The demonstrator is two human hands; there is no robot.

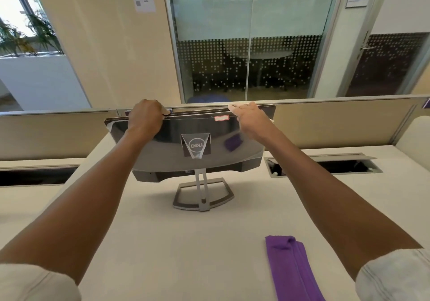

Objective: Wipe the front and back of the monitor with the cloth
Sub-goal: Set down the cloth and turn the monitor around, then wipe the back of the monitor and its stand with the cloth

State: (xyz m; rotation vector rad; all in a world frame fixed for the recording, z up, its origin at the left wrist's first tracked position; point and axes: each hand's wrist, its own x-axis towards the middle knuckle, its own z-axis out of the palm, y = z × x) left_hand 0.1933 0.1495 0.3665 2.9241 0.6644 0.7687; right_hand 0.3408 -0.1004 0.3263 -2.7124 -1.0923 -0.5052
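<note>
The monitor (186, 142) stood toward the far edge of the table (162, 242), just in front of the low partition (325, 123), with its glossy back (the logo plate showing) turned toward the person and its top tilted away. Its open rectangular stand (203, 194) rested flat on the table below it.

The left hand (145, 117) held the monitor's top edge left of centre, its grip closed over that edge with curled fingers. The right hand (250, 119) lay on the top edge right of centre with its fingers fairly straight, a loose, wide grip that touched the edge rather than clamped it.

The purple cloth (290, 268) lay folded in a long strip near the table's near edge, right of centre, well apart from both hands and just beside the right forearm. A cable slot (325, 164) with its flap raised sat in the table right of the monitor.
</note>
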